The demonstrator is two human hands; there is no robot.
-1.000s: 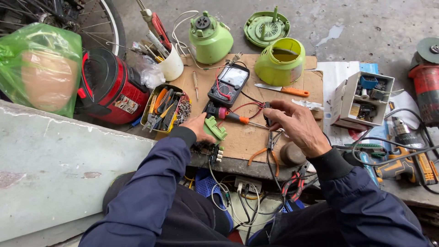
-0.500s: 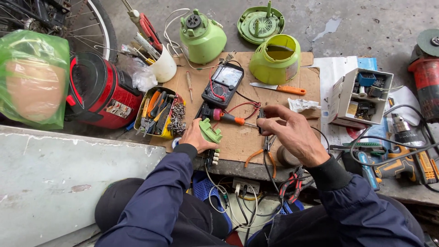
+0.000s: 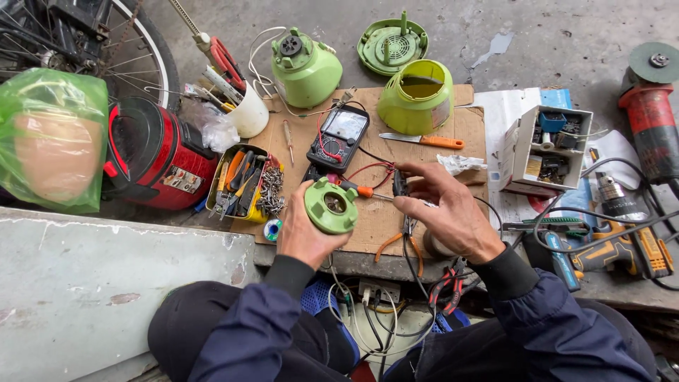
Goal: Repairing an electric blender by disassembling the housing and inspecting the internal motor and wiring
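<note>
My left hand [image 3: 305,233] holds a round green plastic part [image 3: 331,205] with a hole in its middle, tilted up toward me over the cardboard sheet [image 3: 463,120]. My right hand [image 3: 445,212] hovers just right of it, fingers spread; its fingertips pinch a black test probe [image 3: 399,184] with red and black leads running back to a black multimeter [image 3: 338,139]. An orange-tipped screwdriver [image 3: 357,189] lies between the hands.
Green blender base [image 3: 305,67], green housing [image 3: 417,95] and green lid [image 3: 392,44] sit behind. A tin of tools [image 3: 244,182], red cooker [image 3: 159,152], white parts box [image 3: 548,148], orange drill [image 3: 622,247] and grinder [image 3: 647,120] surround the board. Pliers [image 3: 403,240] lie near.
My left hand has lifted the green part and turned it so its round face shows. My right hand has spread its fingers beside it. The view has shifted slightly downward.
</note>
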